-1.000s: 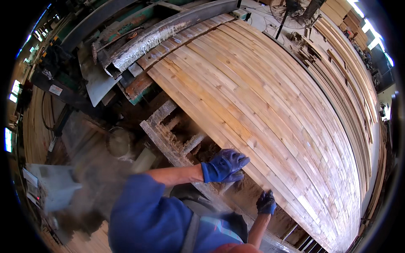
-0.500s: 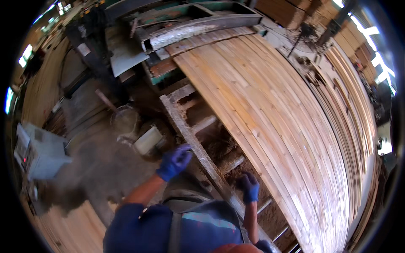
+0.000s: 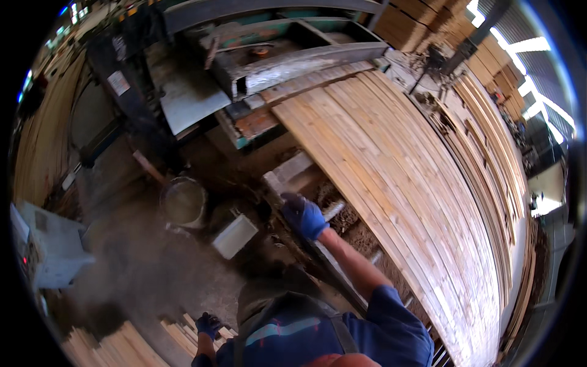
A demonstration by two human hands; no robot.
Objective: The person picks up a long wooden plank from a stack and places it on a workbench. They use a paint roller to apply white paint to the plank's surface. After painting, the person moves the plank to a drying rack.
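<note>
My right hand (image 3: 304, 215), in a blue glove, reaches forward over the metal rail (image 3: 273, 183) of the frame. Its fingers point down into shadow, so I cannot make out whether they grip the rail or only rest on it. Low on the left, my left hand (image 3: 209, 325), also gloved, hangs beside several pale wooden strips (image 3: 177, 335). Its fingers look loosely apart and I see nothing in them. To the right of the frame lies a wide panel of wooden boards (image 3: 391, 177) set edge to edge, apart from both hands.
A bucket (image 3: 183, 203) and a white rectangular block-like thing (image 3: 235, 237) stand on the dusty floor at left. Further left is a grey machine box (image 3: 58, 244). A heavy metal beam (image 3: 306, 68) crosses the panel's far end. Long timber strips (image 3: 483, 177) lie along the right.
My right hand has moved forward and left onto the rail. My left hand has dropped back and down beside the wooden strips. The view has shifted and turned slightly.
</note>
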